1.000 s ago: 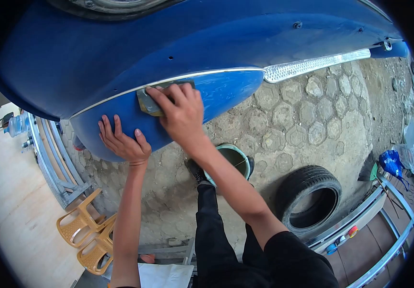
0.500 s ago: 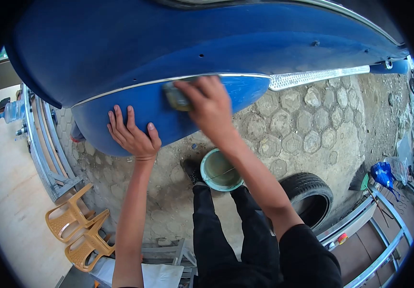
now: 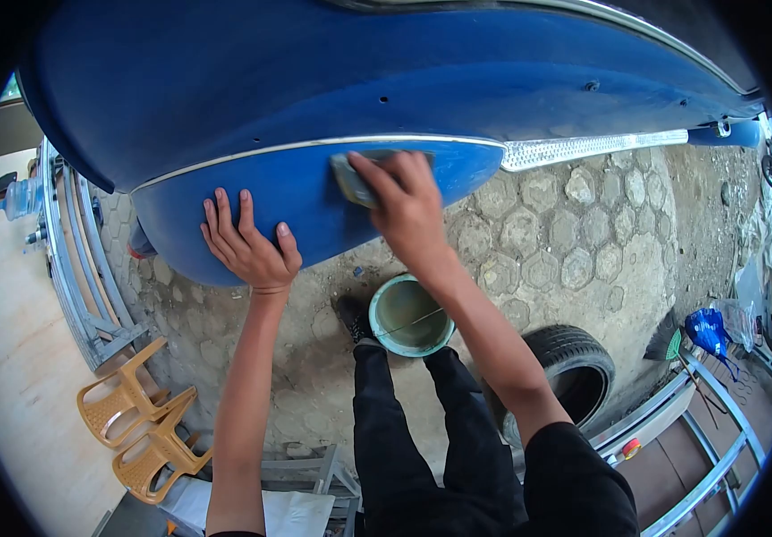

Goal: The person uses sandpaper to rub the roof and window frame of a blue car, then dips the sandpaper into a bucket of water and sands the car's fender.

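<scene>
My left hand (image 3: 250,246) lies flat with fingers spread on a blue car fender (image 3: 305,210). To its right, my right hand (image 3: 408,210) grips a greenish-grey sanding block (image 3: 353,182) and presses it against the same fender, just under the pale trim strip (image 3: 314,143). The rest of the blue car body (image 3: 314,80) rises above that strip. Below my hands, a pale green bucket (image 3: 375,336) holding cloudy water stands on the ground by my feet. My right palm hides part of the block.
A loose tire (image 3: 605,353) lies at the lower right near a metal frame (image 3: 708,483). On the left are tan plastic chairs (image 3: 140,461) and a metal ladder-like frame (image 3: 82,268). A perforated metal running board (image 3: 592,149) extends from the fender over hexagonal paving (image 3: 542,268).
My right hand and the sanding block have slid a little to the right along the fender. My left hand stays in place, and the view has shifted slightly.
</scene>
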`<state>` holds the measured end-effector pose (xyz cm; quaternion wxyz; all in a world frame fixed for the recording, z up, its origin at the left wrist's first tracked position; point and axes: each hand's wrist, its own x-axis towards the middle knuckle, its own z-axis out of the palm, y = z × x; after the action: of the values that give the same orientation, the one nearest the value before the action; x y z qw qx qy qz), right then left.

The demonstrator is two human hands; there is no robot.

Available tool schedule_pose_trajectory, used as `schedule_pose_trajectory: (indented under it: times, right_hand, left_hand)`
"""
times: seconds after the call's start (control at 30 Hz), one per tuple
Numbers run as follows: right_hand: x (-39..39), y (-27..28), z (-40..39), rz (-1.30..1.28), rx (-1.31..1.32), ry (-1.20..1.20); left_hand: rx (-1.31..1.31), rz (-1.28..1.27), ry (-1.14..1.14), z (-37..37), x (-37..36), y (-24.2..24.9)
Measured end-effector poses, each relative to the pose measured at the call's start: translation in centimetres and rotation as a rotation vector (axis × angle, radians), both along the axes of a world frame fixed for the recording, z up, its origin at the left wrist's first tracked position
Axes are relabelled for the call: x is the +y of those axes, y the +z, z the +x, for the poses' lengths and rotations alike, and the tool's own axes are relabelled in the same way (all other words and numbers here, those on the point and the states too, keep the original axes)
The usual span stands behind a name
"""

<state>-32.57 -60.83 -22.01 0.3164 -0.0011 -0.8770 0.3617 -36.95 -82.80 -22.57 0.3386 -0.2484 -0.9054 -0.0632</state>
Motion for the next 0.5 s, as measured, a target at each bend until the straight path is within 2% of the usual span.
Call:
schedule_pose_trajectory:
  times: [0.1, 0.17, 0.3, 0.37, 0.43, 0.5]
  right_hand:
    - [-4.5, 2.3, -4.2, -0.049, 0.089, 0.07]
    - [-6.2, 3.3, -5.1, 0.037, 0.048, 0.079]
    - [-0.2, 0.3, -1.3, 0.044, 0.032, -0.013]
    - [2.8, -0.2, 0.4, -0.037, -0.036, -0.065]
    - [1.5, 0.1, 0.2, -0.047, -0.013, -0.079]
    - [-1.5, 0.3, -1.7, -0.023, 0.097, 0.012]
  left_hand:
    - [-0.014, 0.038, 0.007, -0.1, -0.1, -0.3]
    - [-0.011, 0.041, 0.005, -0.1, -0.1, -0.1]
    - [-0.002, -0.005, -0.003, 0.0, -0.1, 0.1]
    - [-0.001, -0.005, -0.004, -0.3, -0.2, 0.0]
    - [-0.009, -0.008, 0.004, 0.3, -0.1, -0.1]
    - [-0.003, -0.018, 0.0, 0.1, -0.1, 0.1]
